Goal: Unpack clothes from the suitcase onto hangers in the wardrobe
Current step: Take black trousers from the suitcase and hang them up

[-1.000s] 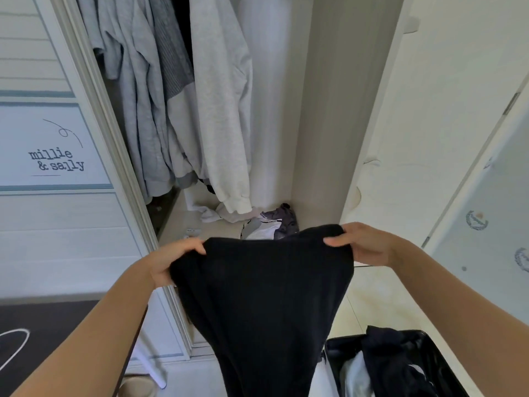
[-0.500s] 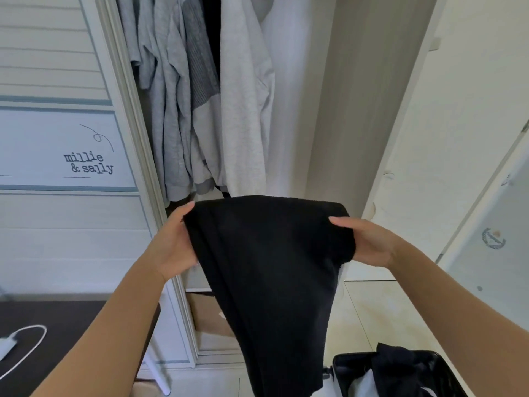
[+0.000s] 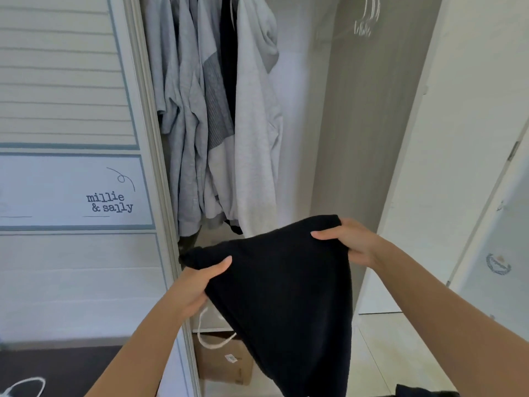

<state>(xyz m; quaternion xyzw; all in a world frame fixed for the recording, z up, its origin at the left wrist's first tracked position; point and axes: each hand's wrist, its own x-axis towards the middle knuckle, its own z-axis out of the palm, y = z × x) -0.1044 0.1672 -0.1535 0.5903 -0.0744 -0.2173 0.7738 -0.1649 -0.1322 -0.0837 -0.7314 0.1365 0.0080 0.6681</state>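
Open white wardrobe with grey wood-grain side panel (image 3: 357, 138): receiving unit. Row of hung grey and white cotton tops (image 3: 252, 124): crowds the left of the rail and may snag an incoming piece. Black knit garment (image 3: 286, 296): held up before the wardrobe opening, not yet on a hanger; its long tail could drag near the brown cardboard box (image 3: 223, 365) below. Left hand (image 3: 197, 285), right hand (image 3: 346, 245): each pinches an upper corner; freeing one would likely let the knit slump. Pale wire hangers (image 3: 366, 21): blurred, upper right, well apart from both hands.

One black garment (image 3: 286, 296), one left hand (image 3: 192, 290), one right hand (image 3: 349, 244), one cardboard box (image 3: 217, 369).
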